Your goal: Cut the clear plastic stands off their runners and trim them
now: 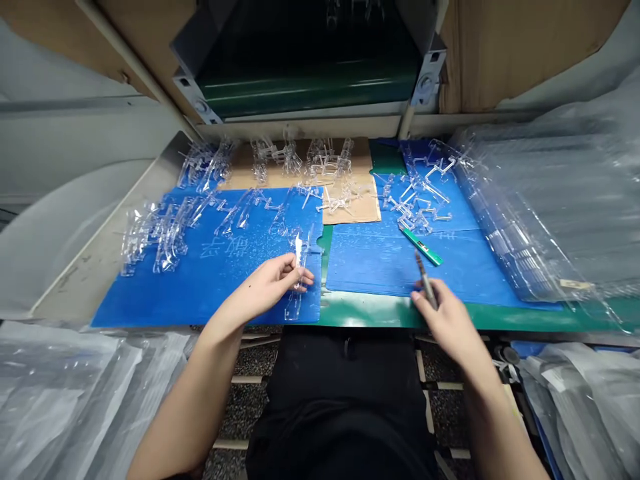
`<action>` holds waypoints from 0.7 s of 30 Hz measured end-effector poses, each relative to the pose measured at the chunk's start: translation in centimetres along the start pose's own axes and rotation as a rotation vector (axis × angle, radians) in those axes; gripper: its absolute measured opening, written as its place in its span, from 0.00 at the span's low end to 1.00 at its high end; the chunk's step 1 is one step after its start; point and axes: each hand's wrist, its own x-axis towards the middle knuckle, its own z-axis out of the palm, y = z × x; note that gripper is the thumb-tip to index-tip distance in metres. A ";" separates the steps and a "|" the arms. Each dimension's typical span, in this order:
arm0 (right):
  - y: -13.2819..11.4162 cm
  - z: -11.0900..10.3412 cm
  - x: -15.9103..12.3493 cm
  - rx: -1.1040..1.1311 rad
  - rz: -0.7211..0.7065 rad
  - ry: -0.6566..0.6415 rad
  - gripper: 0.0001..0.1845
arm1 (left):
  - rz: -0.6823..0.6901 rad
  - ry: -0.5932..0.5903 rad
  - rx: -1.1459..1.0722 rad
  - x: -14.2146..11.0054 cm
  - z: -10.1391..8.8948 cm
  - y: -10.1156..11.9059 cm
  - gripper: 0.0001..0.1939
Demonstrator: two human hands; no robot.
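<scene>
My left hand point(270, 283) is closed on a clear plastic part point(299, 267), holding it upright over the left blue mat point(165, 293). My right hand point(445, 317) grips a thin grey knife-like tool point(424, 277), its tip pointing away from me over the right blue mat point(380, 263). A green utility knife point(421, 245) lies on that mat just beyond the tool. Several clear plastic parts lie in rows on the left mat point(155, 230) and in a loose heap point(415, 193) at the back right.
Brown cardboard point(357, 207) lies at the back centre with more clear parts on it. A green conveyor belt point(310, 87) ends above the bench. Stacked clear plastic trays point(545, 200) fill the right side. Plastic bags point(65, 393) sit at the lower left and right.
</scene>
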 end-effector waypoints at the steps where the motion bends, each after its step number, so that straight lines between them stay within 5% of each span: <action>1: 0.2 -1.2 0.9 -0.105 -0.001 0.105 0.25 | -0.005 -0.010 0.000 -0.3 -0.3 -0.2 0.15; 4: -0.1 -4.6 4.0 -0.357 -0.001 0.332 0.30 | 0.032 0.038 0.145 -0.1 -0.7 0.3 0.10; 7: -0.6 -6.6 6.6 -0.517 0.018 0.446 0.32 | 0.110 0.363 0.457 1.8 -0.4 1.3 0.16; 9: -0.3 -6.9 7.7 -0.589 0.040 0.489 0.32 | 0.101 0.451 0.606 3.6 -0.1 1.6 0.22; 13: 1.6 -6.0 8.4 -0.674 0.057 0.555 0.28 | 0.112 0.330 0.696 6.5 0.4 2.1 0.06; 15: 2.4 -5.4 8.2 -0.697 0.041 0.586 0.27 | 0.172 0.298 0.703 7.6 0.9 3.3 0.12; 21: 0.5 -2.7 7.0 -0.726 -0.116 0.611 0.30 | 0.528 0.201 0.607 14.4 6.6 12.4 0.10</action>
